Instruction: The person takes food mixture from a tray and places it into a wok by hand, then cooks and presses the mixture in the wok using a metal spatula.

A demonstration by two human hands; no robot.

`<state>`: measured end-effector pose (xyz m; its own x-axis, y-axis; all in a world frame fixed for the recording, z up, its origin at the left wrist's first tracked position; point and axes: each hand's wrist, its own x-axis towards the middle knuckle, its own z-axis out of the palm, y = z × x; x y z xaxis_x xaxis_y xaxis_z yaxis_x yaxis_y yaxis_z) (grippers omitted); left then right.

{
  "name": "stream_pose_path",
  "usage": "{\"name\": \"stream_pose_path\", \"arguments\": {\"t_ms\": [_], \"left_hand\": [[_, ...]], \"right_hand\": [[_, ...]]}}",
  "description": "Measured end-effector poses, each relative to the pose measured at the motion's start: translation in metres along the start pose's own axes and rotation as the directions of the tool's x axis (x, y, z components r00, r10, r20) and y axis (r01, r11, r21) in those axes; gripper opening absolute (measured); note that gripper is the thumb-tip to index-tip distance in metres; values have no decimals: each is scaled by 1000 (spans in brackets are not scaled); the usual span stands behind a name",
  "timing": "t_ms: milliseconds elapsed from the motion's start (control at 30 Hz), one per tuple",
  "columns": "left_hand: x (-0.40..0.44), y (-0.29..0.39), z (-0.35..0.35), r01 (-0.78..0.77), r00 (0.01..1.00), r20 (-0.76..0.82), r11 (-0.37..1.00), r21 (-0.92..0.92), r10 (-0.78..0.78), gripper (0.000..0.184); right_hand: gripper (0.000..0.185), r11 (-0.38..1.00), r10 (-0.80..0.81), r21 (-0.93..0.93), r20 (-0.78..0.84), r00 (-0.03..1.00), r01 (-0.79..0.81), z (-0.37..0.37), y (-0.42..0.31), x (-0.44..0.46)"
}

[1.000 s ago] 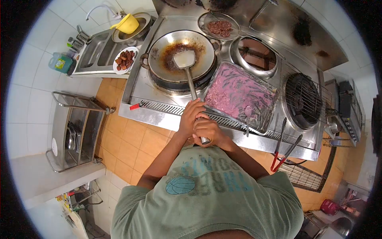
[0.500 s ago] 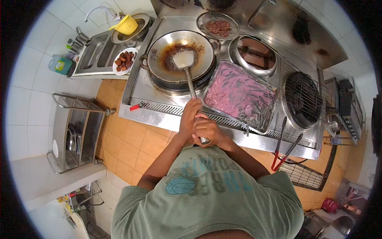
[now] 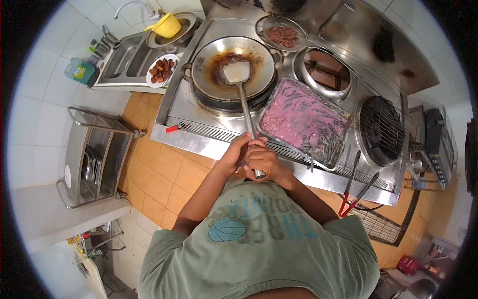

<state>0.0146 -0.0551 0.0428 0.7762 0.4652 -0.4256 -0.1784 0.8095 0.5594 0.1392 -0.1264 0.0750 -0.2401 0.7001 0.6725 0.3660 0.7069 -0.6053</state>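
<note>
My right hand (image 3: 262,160) is wrapped round the lower handle of a long metal spatula (image 3: 246,107), whose end sticks out below the fist. Just to its left, my left hand (image 3: 236,153) is against the handle and the other hand, its fingers bent and partly hidden. The spatula's flat blade rests inside a large wok (image 3: 209,74) with brown, oily residue, on the left burner. Beside the wok lies a tray (image 3: 303,119) of pink meat mixture, with a utensil handle over its front edge.
Behind stand a strainer with browned meat (image 3: 282,36) and a round metal pot (image 3: 326,74). A grill rack (image 3: 381,124) covers the right burner. Red-handled tongs (image 3: 351,192) overhang the front edge. A plate of browned pieces (image 3: 162,71) sits by the sink (image 3: 130,60).
The camera view has shifted slightly. My left hand has loosened and slid a little off the handle, while my right hand keeps its hold. The spatula blade remains in the wok.
</note>
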Motion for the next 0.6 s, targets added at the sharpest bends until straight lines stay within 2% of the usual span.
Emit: {"name": "stream_pose_path", "arguments": {"t_ms": [33, 200, 600], "left_hand": [[0, 3, 2, -2, 1000, 9, 999, -44, 2, 41], [1, 9, 11, -45, 997, -55, 990, 132, 53, 37], [-1, 5, 12, -133, 987, -72, 983, 126, 143, 31]], "right_hand": [[14, 1000, 8, -1, 3, 1000, -8, 1, 1, -1], [14, 1000, 10, 6, -17, 1000, -9, 2, 2, -1], [15, 1000, -3, -28, -26, 1000, 2, 3, -1, 0]]}}
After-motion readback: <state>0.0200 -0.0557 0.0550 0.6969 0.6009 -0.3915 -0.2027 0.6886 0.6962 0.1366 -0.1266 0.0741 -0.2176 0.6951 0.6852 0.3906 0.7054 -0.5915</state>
